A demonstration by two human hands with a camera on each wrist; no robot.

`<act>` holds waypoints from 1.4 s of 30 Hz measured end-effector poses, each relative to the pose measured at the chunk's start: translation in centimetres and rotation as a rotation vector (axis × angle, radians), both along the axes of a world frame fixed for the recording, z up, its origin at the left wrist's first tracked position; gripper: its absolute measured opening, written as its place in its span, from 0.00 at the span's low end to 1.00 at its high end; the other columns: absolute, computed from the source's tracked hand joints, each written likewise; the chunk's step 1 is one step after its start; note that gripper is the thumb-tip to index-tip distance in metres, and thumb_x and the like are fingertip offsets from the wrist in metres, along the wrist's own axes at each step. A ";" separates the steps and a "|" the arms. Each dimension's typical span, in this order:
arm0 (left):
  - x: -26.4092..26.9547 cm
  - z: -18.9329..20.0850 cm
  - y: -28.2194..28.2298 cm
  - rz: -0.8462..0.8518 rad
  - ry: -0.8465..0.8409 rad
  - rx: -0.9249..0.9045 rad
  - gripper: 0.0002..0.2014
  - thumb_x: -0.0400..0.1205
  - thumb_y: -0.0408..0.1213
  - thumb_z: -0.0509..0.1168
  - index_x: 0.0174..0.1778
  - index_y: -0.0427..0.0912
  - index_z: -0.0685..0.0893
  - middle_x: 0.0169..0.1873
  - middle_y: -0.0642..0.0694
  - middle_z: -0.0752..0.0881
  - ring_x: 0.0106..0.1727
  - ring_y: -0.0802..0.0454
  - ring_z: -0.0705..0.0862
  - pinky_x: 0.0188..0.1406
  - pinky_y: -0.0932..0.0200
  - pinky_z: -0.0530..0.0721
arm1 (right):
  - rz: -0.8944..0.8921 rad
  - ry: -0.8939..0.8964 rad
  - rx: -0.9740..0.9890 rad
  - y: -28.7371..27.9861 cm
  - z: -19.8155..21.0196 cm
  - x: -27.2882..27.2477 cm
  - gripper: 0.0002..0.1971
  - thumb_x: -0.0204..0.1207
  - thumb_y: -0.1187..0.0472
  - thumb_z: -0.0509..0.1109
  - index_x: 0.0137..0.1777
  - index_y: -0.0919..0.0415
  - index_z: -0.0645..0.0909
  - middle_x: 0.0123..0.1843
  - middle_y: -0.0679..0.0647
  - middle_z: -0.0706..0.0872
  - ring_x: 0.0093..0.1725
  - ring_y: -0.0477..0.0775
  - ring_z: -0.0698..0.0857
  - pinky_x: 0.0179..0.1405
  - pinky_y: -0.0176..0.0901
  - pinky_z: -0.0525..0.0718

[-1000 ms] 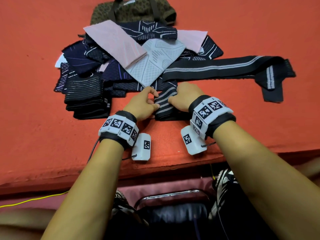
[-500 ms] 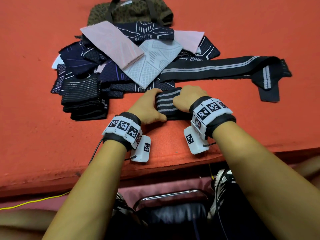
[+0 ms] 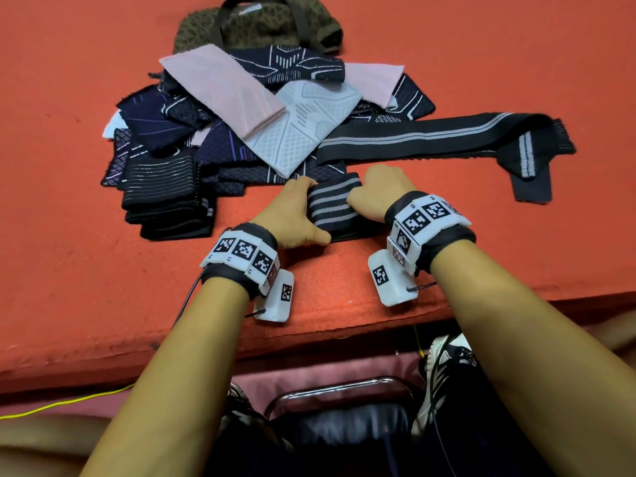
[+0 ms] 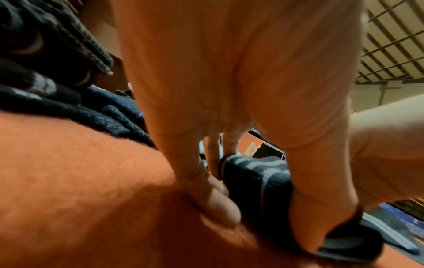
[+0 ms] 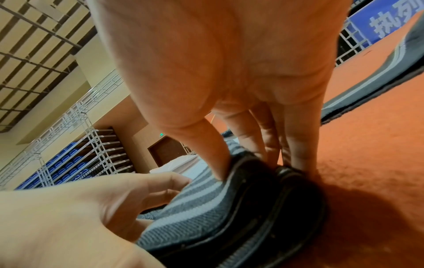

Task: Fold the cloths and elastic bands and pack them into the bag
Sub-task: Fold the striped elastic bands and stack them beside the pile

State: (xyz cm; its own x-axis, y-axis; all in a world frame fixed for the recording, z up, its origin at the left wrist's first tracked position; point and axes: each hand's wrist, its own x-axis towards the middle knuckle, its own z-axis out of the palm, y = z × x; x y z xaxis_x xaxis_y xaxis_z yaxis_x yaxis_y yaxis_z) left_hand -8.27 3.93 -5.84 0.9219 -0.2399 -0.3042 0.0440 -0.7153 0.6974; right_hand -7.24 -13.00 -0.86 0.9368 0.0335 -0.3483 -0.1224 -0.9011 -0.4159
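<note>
Both hands gripped one folded striped band at the near side of the red table.

The folded elastic band [image 3: 335,208], dark with grey stripes, lay on the red table [image 3: 69,235] between the two hands, just at 6 o'clock from the cloth pile [image 3: 261,125]. The left hand [image 3: 292,215] held its 9 o'clock edge, fingers curled over the far end and thumb along the near edge; the left wrist view showed the thumb [image 4: 321,208] pressing the fold's top. The right hand [image 3: 378,194] held the 3 o'clock edge, thumb on top and fingers curled down its side to the table. A long unfolded band [image 3: 430,139] stretched toward 2 o'clock. A stack of folded bands [image 3: 161,197] sat at 9 o'clock, well apart. The olive bag [image 3: 261,27] lay at 12 o'clock, behind the pile.
</note>
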 end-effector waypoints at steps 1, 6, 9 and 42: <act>0.0 -0.1 0.0 0.012 0.013 -0.005 0.51 0.47 0.52 0.77 0.69 0.48 0.67 0.62 0.42 0.78 0.57 0.45 0.84 0.57 0.47 0.88 | -0.004 -0.003 -0.005 0.1 0.0 0.0 0.10 0.74 0.61 0.64 0.32 0.61 0.71 0.39 0.57 0.77 0.40 0.61 0.78 0.32 0.42 0.71; -0.1 -0.1 0.2 0.071 0.073 -0.066 0.48 0.46 0.46 0.79 0.62 0.51 0.65 0.59 0.35 0.80 0.51 0.39 0.88 0.42 0.41 0.92 | 0.005 0.016 -0.036 0.3 -0.2 0.0 0.10 0.75 0.62 0.64 0.32 0.62 0.71 0.36 0.55 0.77 0.33 0.55 0.76 0.27 0.42 0.69; -0.3 -0.1 0.3 0.069 0.090 -0.080 0.47 0.46 0.47 0.78 0.61 0.47 0.66 0.57 0.36 0.83 0.51 0.41 0.89 0.46 0.41 0.91 | 0.000 0.059 -0.045 0.3 -0.3 -0.1 0.09 0.75 0.62 0.64 0.34 0.62 0.73 0.35 0.54 0.77 0.31 0.53 0.75 0.25 0.40 0.68; -1.1 1.1 1.3 0.158 0.045 -0.108 0.21 0.80 0.33 0.71 0.55 0.42 0.62 0.40 0.37 0.81 0.33 0.48 0.79 0.40 0.44 0.85 | 0.075 0.076 0.024 0.9 -1.4 0.3 0.22 0.76 0.60 0.66 0.67 0.63 0.65 0.49 0.58 0.82 0.43 0.57 0.81 0.29 0.44 0.72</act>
State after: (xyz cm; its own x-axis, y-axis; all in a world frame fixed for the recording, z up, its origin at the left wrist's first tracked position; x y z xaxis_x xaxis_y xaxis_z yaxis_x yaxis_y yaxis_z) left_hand -9.37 5.23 -4.71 0.9368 -0.1265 -0.3262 0.1828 -0.6180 0.7646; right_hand -6.92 -12.10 -2.22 0.9021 0.1119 -0.4167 -0.0869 -0.8988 -0.4296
